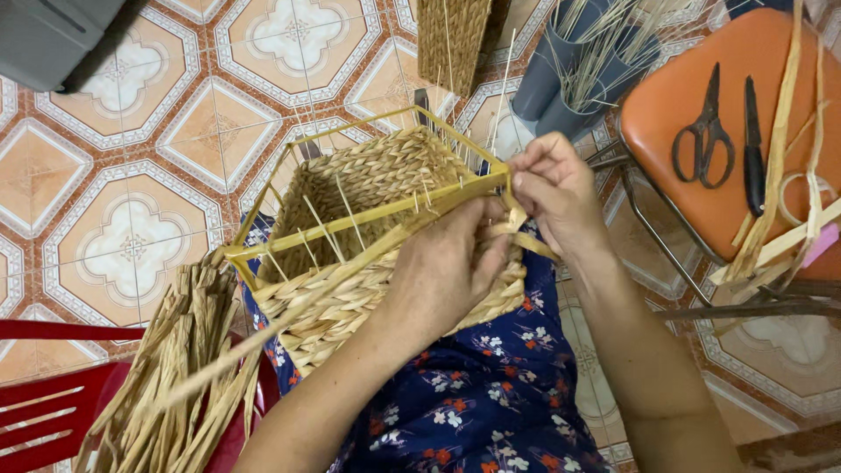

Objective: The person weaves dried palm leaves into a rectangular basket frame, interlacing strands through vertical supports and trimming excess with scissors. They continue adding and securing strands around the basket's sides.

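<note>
Scanning from the left, I see a red slatted plastic chair (53,385) carrying a loose bundle of dried tan fibre strips (180,368), lying just beside the lap so strands are within easy reach. Next comes the half-woven rectangular straw basket on its yellow wire frame (350,236), resting tilted on the blue floral cloth (491,394) of the lap, open mouth turned away; that tilt brings the near rim up to the fingers. My left hand (442,271) lies over the woven side wall, curled and pressing it down to steady it. My right hand (552,188) pinches a flat tan strand (517,229) at the frame's corner, fingers closed on it, where the weave meets the wire. Thin upright stakes stand free along the rim and crowd the working edge. Further right, an orange padded stool (683,79) holds black scissors (703,131), a dark knife (753,144) and more strips; its metal edge sits near the right forearm, leaving little room there. Patterned floor tiles (131,149) lie open to the upper left.
</note>
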